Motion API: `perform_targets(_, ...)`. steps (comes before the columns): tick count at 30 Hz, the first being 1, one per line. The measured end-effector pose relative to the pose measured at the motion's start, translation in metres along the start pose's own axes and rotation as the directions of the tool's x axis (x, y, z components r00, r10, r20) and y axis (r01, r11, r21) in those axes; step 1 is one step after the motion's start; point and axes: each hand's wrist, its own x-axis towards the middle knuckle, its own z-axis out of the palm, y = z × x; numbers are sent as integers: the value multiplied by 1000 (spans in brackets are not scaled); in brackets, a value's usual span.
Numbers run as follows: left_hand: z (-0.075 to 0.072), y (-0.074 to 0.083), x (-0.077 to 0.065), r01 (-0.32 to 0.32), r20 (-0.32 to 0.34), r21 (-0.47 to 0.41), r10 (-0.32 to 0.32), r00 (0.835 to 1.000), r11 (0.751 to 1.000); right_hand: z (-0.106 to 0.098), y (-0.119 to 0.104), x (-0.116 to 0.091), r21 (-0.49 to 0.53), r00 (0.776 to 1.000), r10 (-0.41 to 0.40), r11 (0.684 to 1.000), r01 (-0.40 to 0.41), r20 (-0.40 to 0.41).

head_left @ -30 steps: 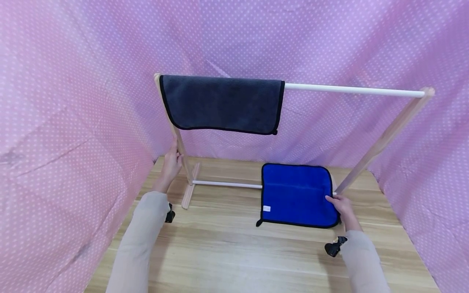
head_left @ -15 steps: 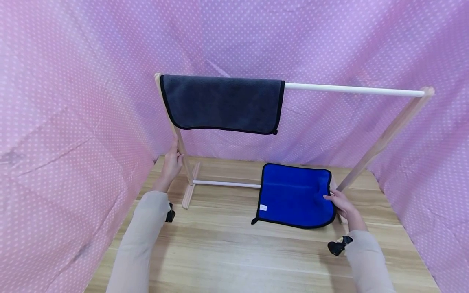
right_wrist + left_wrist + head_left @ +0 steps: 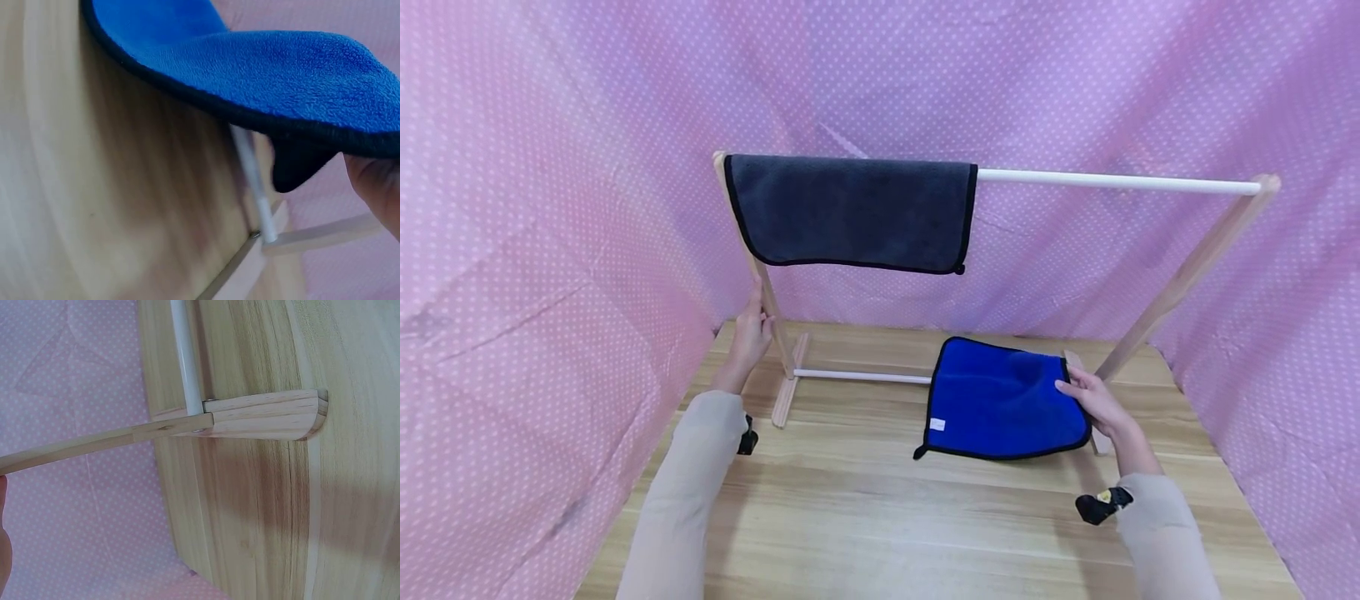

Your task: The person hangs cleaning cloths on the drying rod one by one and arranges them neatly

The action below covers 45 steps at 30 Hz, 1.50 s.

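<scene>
A wooden drying rack (image 3: 1187, 275) with white rods stands on the table. My left hand (image 3: 750, 337) holds its left post (image 3: 103, 440); in the left wrist view only a bit of that hand shows at the left edge. A blue towel (image 3: 1000, 400) with black trim lies across the rack's lower rod. My right hand (image 3: 1101, 404) pinches the towel's right edge, thumb on top and fingers hidden beneath. In the right wrist view the towel (image 3: 281, 81) is lifted in a curve, its black hanging loop below. A dark grey towel (image 3: 850, 212) hangs over the upper rod's left part.
The wood-grain table (image 3: 865, 517) runs under the rack, whose left foot (image 3: 784, 404) stands near the table's left side. Pink dotted cloth (image 3: 1037, 75) surrounds the table at the back and sides. The upper white rod (image 3: 1112, 179) runs bare right of the grey towel.
My right hand has lifted the blue towel's right edge and drawn it slightly back and inward, uncovering more of the rack's right foot. The left hand stays on its post.
</scene>
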Motion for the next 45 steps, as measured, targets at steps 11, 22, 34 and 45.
perform_targets(11, -1, 2, 0, 38, 25, 13, -38, 999, 999, 10, -48, -4, 22, 975, -182, 983, 181, 129)
perform_targets(22, 3, 5, 4, 51, 31, -1, -51, 998, 999, 18, -98, -8, -256, 943, -304, 908, 331, 138)
perform_targets(34, -4, 6, 0, 24, 4, -6, -24, 1000, 1000, 29, -144, -17, -392, 911, -403, 827, 404, 88)
perform_targets(45, -4, 6, 0, 60, 39, -18, -59, 997, 998, 24, -181, -27, -492, 828, -560, 729, 476, -29)
